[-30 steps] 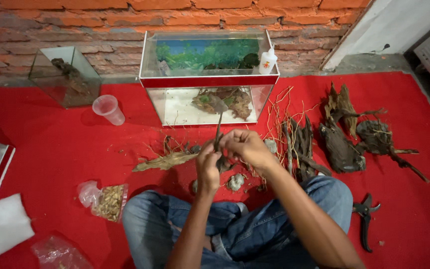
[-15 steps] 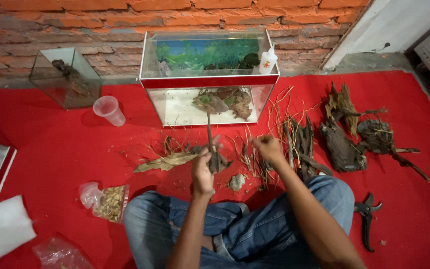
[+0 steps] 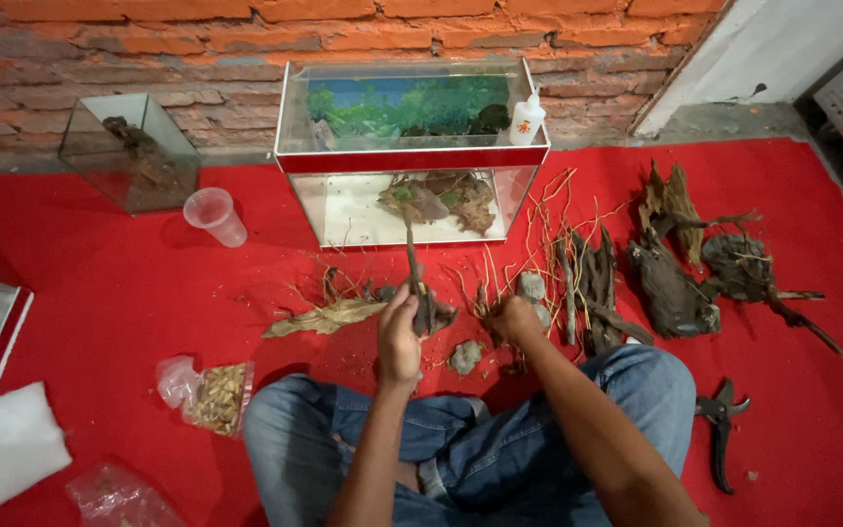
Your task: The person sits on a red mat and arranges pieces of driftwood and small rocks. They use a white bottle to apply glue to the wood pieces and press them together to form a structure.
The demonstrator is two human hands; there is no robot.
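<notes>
- small glass tank point(image 3: 127, 161) far left by brick wall, plastic cup point(image 3: 215, 215) beside it
- bag of chips point(image 3: 209, 395) on red cloth point(image 3: 100, 312), near left knee
- left hand point(image 3: 399, 337) clamped round driftwood stick point(image 3: 416, 283), held upright before aquarium point(image 3: 410, 146)
- right hand point(image 3: 514, 317) curled onto twigs point(image 3: 485, 298) on cloth; grip unclear
- driftwood pile point(image 3: 670, 263), pruning shears point(image 3: 719, 429) right
</notes>
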